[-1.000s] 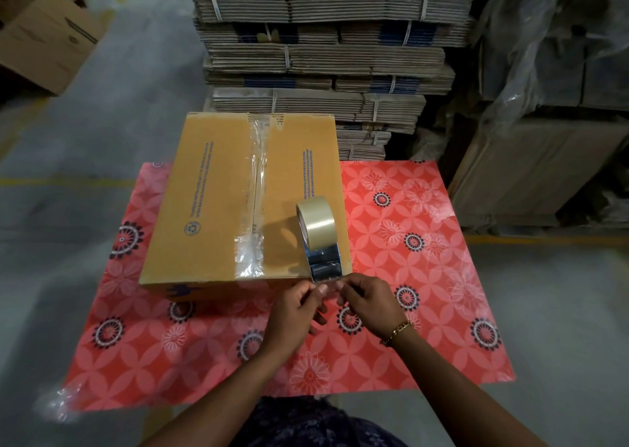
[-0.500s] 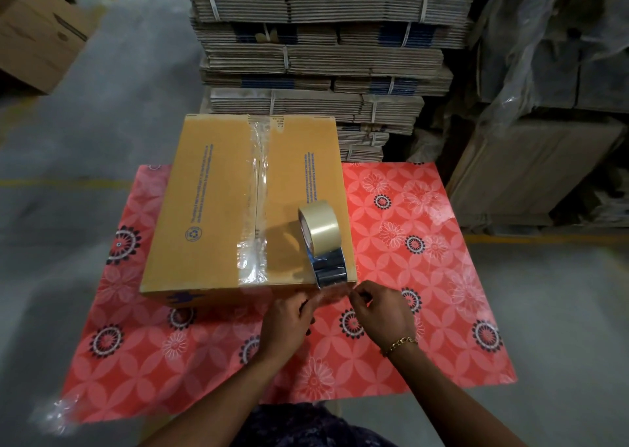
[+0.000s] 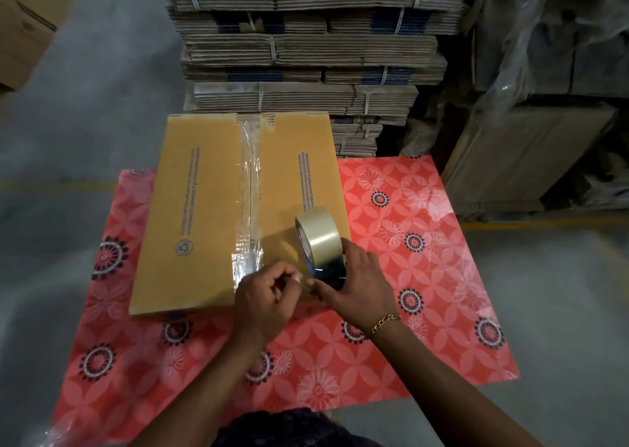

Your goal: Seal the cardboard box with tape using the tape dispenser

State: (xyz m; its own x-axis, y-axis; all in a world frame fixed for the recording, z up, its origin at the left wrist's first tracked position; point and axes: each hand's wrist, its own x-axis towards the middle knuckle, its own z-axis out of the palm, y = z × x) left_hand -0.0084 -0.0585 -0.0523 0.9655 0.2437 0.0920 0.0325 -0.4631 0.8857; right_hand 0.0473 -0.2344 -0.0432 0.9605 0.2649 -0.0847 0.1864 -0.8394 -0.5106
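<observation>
A closed brown cardboard box (image 3: 200, 208) lies on a red flowered table cover, with a strip of clear tape (image 3: 248, 208) running along its centre seam. A tape dispenser (image 3: 320, 246) holding a pale roll stands upright on the box's near right corner. My right hand (image 3: 354, 283) grips the dispenser's dark lower part from the right side. My left hand (image 3: 269, 297) is curled just left of it at the box's near edge, thumb and fingers pinched together; what they pinch is too small to tell, possibly the tape end.
The red flowered cover (image 3: 408, 276) extends to the right and toward me. Bundled stacks of flattened cartons (image 3: 306, 55) rise directly behind the box. Plastic-wrapped stacks (image 3: 544, 89) stand at the right. Another carton (image 3: 23, 21) sits on the grey floor at far left.
Both hands rose from the table in front of the box onto its near edge. My right hand took hold of the dispenser's side. My left hand curled beside it.
</observation>
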